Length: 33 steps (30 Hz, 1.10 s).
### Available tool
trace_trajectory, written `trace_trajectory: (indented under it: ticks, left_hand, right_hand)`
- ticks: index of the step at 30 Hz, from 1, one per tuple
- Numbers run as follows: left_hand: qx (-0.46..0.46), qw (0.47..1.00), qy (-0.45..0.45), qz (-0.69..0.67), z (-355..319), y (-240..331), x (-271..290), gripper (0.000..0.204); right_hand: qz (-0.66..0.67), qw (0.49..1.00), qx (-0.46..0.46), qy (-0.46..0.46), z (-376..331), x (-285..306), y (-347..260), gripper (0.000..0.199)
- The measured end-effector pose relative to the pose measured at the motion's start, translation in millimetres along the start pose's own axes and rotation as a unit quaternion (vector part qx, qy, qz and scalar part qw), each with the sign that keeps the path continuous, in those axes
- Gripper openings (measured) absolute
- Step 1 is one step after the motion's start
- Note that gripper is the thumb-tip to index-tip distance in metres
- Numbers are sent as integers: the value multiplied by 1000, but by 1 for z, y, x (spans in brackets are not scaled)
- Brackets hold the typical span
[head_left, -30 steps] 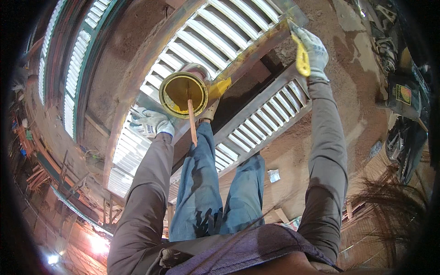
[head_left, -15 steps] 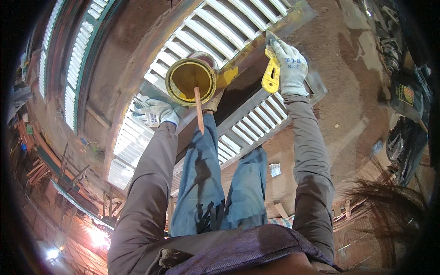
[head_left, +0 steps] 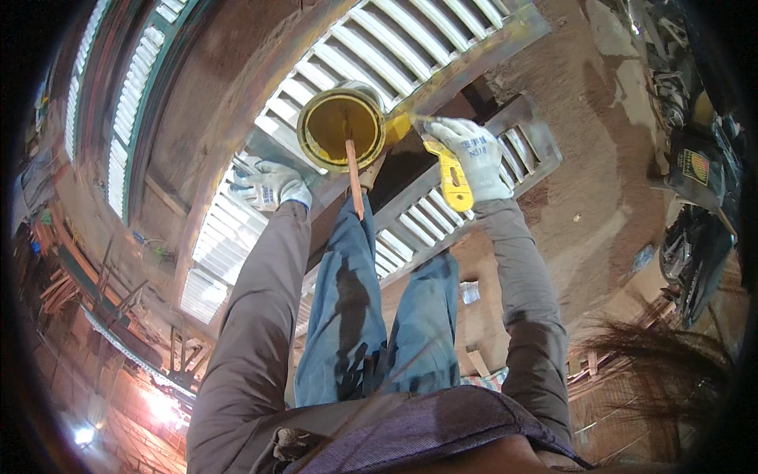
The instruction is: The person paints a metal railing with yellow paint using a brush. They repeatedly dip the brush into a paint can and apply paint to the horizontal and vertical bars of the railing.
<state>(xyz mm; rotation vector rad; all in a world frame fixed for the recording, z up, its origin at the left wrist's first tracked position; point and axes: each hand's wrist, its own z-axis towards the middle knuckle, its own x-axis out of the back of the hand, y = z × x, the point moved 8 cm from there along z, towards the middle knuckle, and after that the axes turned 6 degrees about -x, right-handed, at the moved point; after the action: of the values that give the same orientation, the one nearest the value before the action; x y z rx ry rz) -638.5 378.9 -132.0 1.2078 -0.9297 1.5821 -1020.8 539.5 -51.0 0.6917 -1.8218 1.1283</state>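
Observation:
My right hand (head_left: 474, 158), in a white work glove, is closed around a putty knife with a yellow handle (head_left: 452, 178). Its blade, partly hidden by the fingers, is near a yellow smear (head_left: 399, 125) on the metal frame (head_left: 466, 69) of a white louvred panel (head_left: 379, 43). A round can (head_left: 302, 130), coated yellow inside, stands over the panel, with a wooden stick (head_left: 354, 182) leaning out toward me. To the can's left, my gloved left hand (head_left: 272, 186) rests on the slats and frame with its fingers apart.
A second louvred section (head_left: 430, 215) crosses in front of my legs. More panels with green frames (head_left: 142, 118) are at the far left. Dark bags and gear (head_left: 699, 170) lie along the right side, and brown bristles (head_left: 663, 355) show at lower right. A bright lamp (head_left: 84, 435) glows at lower left.
My right hand has moved left and slightly nearer with the putty knife, from farther along the frame toward the yellow smear. The can appears slightly farther right in the picture. My left hand stays put.

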Motion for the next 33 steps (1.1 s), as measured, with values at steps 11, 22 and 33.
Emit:
trace_trajectory:
  ticks: [11, 22, 33]
  left_hand:
    - [15, 999, 23, 17, 1, 9, 16, 67]
    - [17, 999, 6, 47, 0, 8, 21, 68]
    - [35, 998, -24, 35, -1, 10, 28, 72]
  right_hand:
    - [-103, 950, -124, 267, 57, 81, 147, 40]
    - [-194, 943, -61, 262, 93, 63, 164, 36]
    - [-24, 978, -65, 198, 54, 78, 152, 34]
